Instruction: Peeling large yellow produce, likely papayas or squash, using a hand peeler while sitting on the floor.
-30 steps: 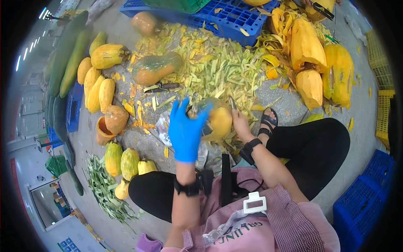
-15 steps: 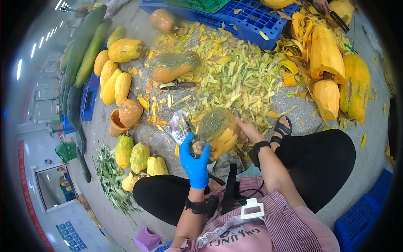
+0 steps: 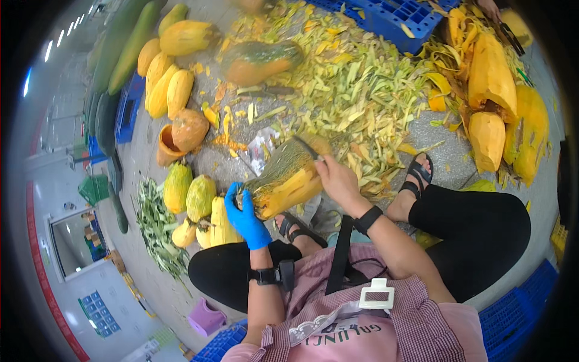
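A long pumpkin (image 3: 288, 172), green-skinned on its upper side and bare yellow along the lower side, lies tilted between my hands. My left hand (image 3: 246, 220), in a blue glove, grips its near left end with fingers curled around it. My bare right hand (image 3: 338, 184) is closed at the pumpkin's far right end, holding a slim dark peeler (image 3: 306, 146) against the skin; the tool is partly hidden by the fingers. A heap of peel strips (image 3: 368, 90) spreads beyond the pumpkin. A crumpled printed wrapper (image 3: 262, 148) lies just behind it.
An unpeeled pumpkin (image 3: 259, 62) and a dark-handled tool (image 3: 265, 90) lie ahead. Peeled pumpkins (image 3: 160, 84) line the left, with green-yellow squashes (image 3: 201, 197) nearer. Large peeled pieces (image 3: 491, 78) stand right. Blue pallets (image 3: 398, 24) sit at the back. My sandalled feet (image 3: 417, 178) flank the work.
The pumpkin has turned and tilted, its yellow side now facing me. My left hand has shifted left and down and closed on its end; my right hand has moved slightly left.
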The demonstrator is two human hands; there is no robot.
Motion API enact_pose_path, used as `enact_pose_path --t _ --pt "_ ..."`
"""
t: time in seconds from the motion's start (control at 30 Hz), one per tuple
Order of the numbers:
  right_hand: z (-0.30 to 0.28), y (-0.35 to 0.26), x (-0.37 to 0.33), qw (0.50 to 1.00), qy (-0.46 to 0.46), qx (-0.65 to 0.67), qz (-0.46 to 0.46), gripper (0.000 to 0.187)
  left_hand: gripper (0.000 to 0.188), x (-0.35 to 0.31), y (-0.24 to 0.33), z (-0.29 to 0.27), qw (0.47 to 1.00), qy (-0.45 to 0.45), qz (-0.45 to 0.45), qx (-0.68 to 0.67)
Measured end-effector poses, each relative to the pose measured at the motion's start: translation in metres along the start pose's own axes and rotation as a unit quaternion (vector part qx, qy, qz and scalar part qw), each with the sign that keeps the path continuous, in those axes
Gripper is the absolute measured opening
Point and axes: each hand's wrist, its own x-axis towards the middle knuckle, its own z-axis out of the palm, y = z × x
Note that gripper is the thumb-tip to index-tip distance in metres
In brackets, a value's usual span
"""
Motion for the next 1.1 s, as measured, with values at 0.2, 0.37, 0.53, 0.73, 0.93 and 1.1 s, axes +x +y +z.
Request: enact_pose_path --t 0.2,0.37,0.53,0.73,0.93,1.1 --pt "-0.004 -0.045 -0.036 0.986 -0.142 -0.033 -0.078 0.025 0.023 -0.011 -0.022 -0.004 1.0 -0.007 -0.009 -0.012" --pt "0.007 -0.046 -0.046 0.982 -0.138 -0.073 -0.106 0.024 0.024 -0.017 -0.019 0.007 0.994 0.039 -0.087 -0.059" --pt "0.011 -0.03 -0.037 0.986 -0.07 -0.085 -0.127 0.022 0.026 -0.019 -0.004 0.014 0.994 0.049 -0.091 -0.041" --pt "-0.026 0.042 0.013 0.96 0.056 -0.26 -0.088 0.018 0.024 -0.019 0.001 0.026 0.999 0.037 -0.016 0.007" --pt "-0.007 -0.017 -0.028 0.992 -0.062 -0.039 -0.102 0.023 0.025 -0.01 0.003 0.024 0.995 0.054 -0.079 -0.023" --pt "-0.001 -0.009 -0.021 0.989 -0.07 -0.105 -0.072 0.021 0.027 -0.011 0.015 0.027 0.992 0.069 -0.109 -0.013"
